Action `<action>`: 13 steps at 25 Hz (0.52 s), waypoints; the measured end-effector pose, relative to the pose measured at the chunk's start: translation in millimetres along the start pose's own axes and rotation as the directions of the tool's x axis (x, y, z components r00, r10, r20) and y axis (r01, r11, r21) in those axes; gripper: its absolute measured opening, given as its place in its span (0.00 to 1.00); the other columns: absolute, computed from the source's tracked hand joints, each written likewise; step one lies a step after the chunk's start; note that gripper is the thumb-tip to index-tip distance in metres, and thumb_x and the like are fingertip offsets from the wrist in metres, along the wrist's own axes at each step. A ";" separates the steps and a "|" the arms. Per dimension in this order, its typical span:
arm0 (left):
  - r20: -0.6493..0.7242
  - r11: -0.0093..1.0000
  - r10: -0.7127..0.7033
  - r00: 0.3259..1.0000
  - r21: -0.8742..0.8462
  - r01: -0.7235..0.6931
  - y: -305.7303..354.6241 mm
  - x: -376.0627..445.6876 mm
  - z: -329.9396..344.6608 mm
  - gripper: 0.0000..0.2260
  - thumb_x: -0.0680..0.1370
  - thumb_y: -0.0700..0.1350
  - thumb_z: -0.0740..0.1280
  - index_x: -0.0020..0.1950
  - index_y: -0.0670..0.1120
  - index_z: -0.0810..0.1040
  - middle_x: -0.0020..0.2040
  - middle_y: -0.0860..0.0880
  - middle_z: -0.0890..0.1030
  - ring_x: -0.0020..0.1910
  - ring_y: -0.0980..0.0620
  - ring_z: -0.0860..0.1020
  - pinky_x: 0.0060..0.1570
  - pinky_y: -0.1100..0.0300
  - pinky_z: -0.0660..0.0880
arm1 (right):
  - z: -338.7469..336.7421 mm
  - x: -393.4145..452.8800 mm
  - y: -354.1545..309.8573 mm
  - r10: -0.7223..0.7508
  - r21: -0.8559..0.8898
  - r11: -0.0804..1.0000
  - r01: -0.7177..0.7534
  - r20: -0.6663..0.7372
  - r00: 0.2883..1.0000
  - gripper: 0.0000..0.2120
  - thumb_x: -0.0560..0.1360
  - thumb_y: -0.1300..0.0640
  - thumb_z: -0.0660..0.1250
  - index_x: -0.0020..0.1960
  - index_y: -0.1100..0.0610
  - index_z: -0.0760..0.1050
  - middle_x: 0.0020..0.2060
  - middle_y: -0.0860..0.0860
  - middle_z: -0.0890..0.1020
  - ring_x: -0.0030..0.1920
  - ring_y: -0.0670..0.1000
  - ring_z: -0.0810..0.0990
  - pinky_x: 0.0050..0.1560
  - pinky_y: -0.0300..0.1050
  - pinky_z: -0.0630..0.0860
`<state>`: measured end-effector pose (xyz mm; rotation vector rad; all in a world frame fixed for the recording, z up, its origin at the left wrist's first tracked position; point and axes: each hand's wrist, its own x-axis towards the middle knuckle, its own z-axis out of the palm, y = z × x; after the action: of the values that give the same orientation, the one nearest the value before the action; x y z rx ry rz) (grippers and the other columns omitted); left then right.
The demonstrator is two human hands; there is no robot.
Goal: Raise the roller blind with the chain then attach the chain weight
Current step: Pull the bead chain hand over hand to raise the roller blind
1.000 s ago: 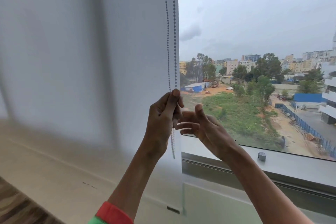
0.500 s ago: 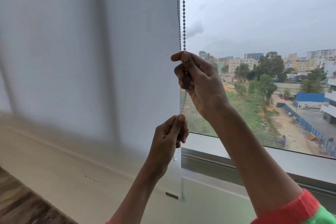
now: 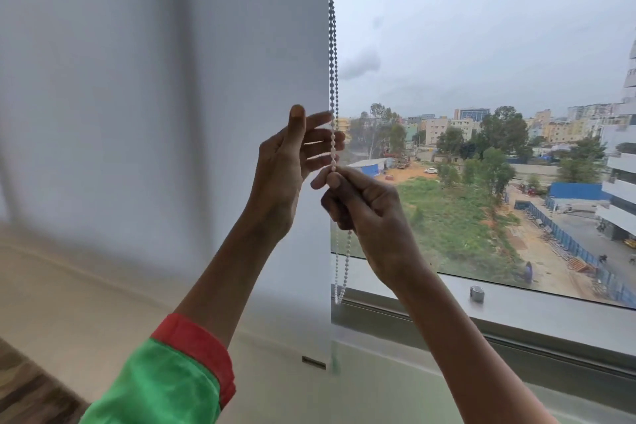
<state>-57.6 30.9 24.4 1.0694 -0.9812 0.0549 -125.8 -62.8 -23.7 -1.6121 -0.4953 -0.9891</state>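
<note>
A white roller blind [image 3: 172, 113] hangs down over the left part of the window, its bottom bar [image 3: 313, 362] below the sill level. The bead chain [image 3: 332, 45] runs down along the blind's right edge and ends in a loop [image 3: 340, 286] near the sill. My right hand [image 3: 364, 210] is closed on the chain at mid height, pinching it between thumb and fingers. My left hand [image 3: 292, 165] is just left of it and a little higher, fingers spread, fingertips near the chain but not gripping it. A small grey cylindrical piece [image 3: 477, 293] stands on the sill.
The window glass [image 3: 481, 62] on the right looks out over buildings and a green lot. A grey window sill [image 3: 550, 317] runs under it. A pale wall ledge [image 3: 69, 286] and wooden floor [image 3: 27, 389] lie at lower left.
My right hand has come down with the chain from high to mid height. My left hand has let go low down, risen and opened beside the chain.
</note>
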 end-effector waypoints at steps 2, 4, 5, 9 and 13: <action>0.028 0.999 0.027 0.999 -0.041 -0.026 16.3 10.6 9.6 0.18 0.81 0.53 0.53 0.57 0.45 0.78 0.43 0.48 0.85 0.43 0.51 0.84 0.46 0.60 0.79 | -2.3 -9.1 2.7 0.011 -0.021 1.000 -0.011 0.026 1.000 0.11 0.79 0.61 0.59 0.44 0.55 0.79 0.24 0.44 0.70 0.27 0.45 0.65 0.29 0.34 0.61; 0.042 0.996 0.037 0.998 -0.084 -0.033 28.1 16.4 19.6 0.16 0.81 0.52 0.54 0.56 0.45 0.77 0.37 0.48 0.83 0.36 0.51 0.82 0.39 0.61 0.79 | -4.4 -13.9 2.4 0.016 -0.016 1.000 -0.016 0.032 0.999 0.12 0.79 0.62 0.59 0.43 0.53 0.78 0.24 0.45 0.71 0.27 0.45 0.65 0.29 0.34 0.61; 0.042 0.993 0.034 0.999 -0.110 -0.029 31.8 17.7 24.0 0.15 0.81 0.52 0.55 0.53 0.46 0.78 0.33 0.49 0.82 0.31 0.53 0.78 0.33 0.63 0.76 | -5.7 -14.6 1.9 0.016 -0.012 1.000 -0.016 0.033 0.999 0.12 0.79 0.62 0.59 0.43 0.53 0.78 0.24 0.45 0.71 0.27 0.45 0.66 0.29 0.34 0.61; 0.030 0.972 0.003 1.000 -0.236 0.004 37.1 16.5 37.0 0.15 0.81 0.48 0.58 0.40 0.45 0.79 0.23 0.52 0.66 0.24 0.56 0.59 0.23 0.64 0.57 | -8.6 -14.6 1.9 0.001 0.006 1.000 -0.001 0.048 0.999 0.12 0.79 0.61 0.59 0.43 0.53 0.79 0.25 0.46 0.71 0.27 0.45 0.66 0.29 0.34 0.61; 0.017 0.978 0.003 1.000 -0.206 0.001 29.7 3.5 37.9 0.15 0.81 0.48 0.58 0.37 0.45 0.76 0.23 0.54 0.63 0.24 0.55 0.56 0.23 0.64 0.55 | -15.2 -19.4 12.7 0.053 0.048 0.997 -0.059 0.116 0.992 0.12 0.78 0.62 0.61 0.43 0.52 0.80 0.26 0.48 0.75 0.27 0.45 0.69 0.30 0.36 0.63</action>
<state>-94.2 16.4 52.4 0.8796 -0.9803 -0.0545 -132.2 -77.2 -46.5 -1.6338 -0.5459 -0.8391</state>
